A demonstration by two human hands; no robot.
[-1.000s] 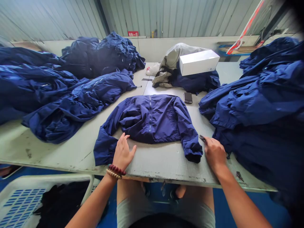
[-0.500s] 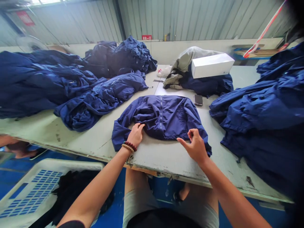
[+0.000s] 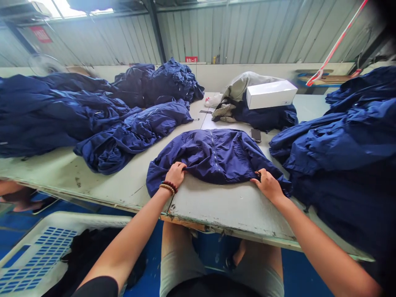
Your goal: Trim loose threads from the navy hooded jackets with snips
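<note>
A navy blue jacket with a light zip down its front lies on the pale table before me. My left hand pinches its lower edge on the left, close to the sleeve. At the lower right edge, my right hand has its fingers closed on the fabric. Between the two hands the hem curves along the tabletop. Both sleeves spread outward, partly covered by my hands.
Heaped navy garments fill the left side, and another pile stands at the right. Behind the jacket are a white box on dark cloth and a small dark flat object. A white basket holds black cloth below left.
My right hand has moved right and closed on the jacket's edge, where its fingers were apart. The hem is drawn out to the right, and the zip now slants. My left hand keeps its hold.
</note>
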